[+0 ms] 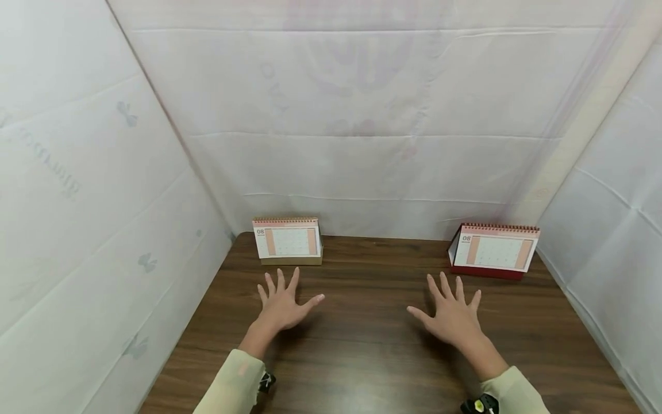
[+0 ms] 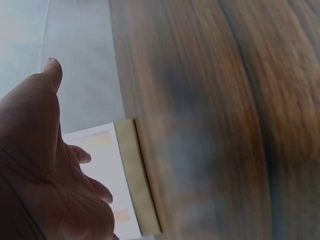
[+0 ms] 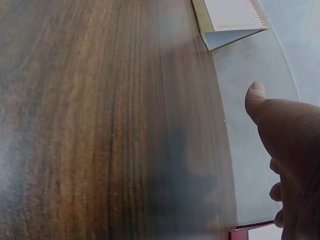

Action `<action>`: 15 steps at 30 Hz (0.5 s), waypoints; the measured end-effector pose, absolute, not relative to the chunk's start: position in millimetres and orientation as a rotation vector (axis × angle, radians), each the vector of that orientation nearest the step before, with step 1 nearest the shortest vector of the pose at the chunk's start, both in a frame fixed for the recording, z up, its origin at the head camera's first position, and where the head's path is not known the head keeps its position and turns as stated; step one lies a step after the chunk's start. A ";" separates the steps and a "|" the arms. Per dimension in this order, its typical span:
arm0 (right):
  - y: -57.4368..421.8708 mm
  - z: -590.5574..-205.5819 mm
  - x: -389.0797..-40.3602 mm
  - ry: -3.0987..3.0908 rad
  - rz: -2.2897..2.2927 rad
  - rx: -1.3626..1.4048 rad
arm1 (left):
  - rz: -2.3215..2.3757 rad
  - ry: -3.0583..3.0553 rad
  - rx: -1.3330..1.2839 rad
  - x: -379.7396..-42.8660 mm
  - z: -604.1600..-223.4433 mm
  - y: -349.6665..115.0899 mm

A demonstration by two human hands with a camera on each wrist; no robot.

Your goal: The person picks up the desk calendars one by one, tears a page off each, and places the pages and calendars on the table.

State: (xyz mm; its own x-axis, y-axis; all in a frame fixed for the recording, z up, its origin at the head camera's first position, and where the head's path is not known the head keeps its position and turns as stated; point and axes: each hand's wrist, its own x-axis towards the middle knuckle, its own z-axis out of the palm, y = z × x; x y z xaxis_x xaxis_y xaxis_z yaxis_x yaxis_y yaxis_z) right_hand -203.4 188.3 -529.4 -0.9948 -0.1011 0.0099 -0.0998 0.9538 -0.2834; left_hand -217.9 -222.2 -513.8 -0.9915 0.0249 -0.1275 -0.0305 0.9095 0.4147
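Two spiral-bound desk calendars stand upright at the back of the brown wooden table. The left calendar [image 1: 289, 241] has a tan base, and the right calendar [image 1: 493, 250] has a red one; both show a page marked 08. My left hand [image 1: 281, 307], fingers spread, hovers just in front of the left calendar without holding anything. On the other side my right hand [image 1: 453, 315] is spread too, in front of and slightly left of the red-based calendar. In the left wrist view the tan base [image 2: 137, 180] appears beyond the fingers. Only a corner of the red base [image 3: 240, 234] shows in the right wrist view.
The wood-grain table [image 1: 362, 345] reaches back to a white cloth wall [image 1: 362, 144]. More white sheeting [image 1: 93, 201] closes off the left side, and another sheet [image 1: 615, 230] hangs at the right. Dark devices are strapped at both wrists.
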 end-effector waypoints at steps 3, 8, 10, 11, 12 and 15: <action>190.0 -530.4 -203.1 3.110 -0.453 -0.157 | 0.696 2.934 -0.016 -219.4 -518.4 -227.2; 191.8 -530.7 -203.5 3.123 -0.457 -0.159 | 0.784 2.959 -0.106 -226.4 -529.7 -240.6; 192.1 -530.9 -203.3 3.126 -0.459 -0.160 | 0.848 2.960 -0.170 -230.3 -533.1 -247.3; 192.2 -531.2 -203.2 3.128 -0.467 -0.161 | 0.894 2.951 -0.204 -232.7 -534.2 -251.2; 192.3 -531.5 -203.2 3.129 -0.469 -0.160 | 0.943 2.930 -0.238 -235.1 -535.1 -255.4; 192.3 -533.1 -203.8 3.129 -0.501 -0.162 | 1.197 2.833 -0.349 -244.0 -535.7 -270.4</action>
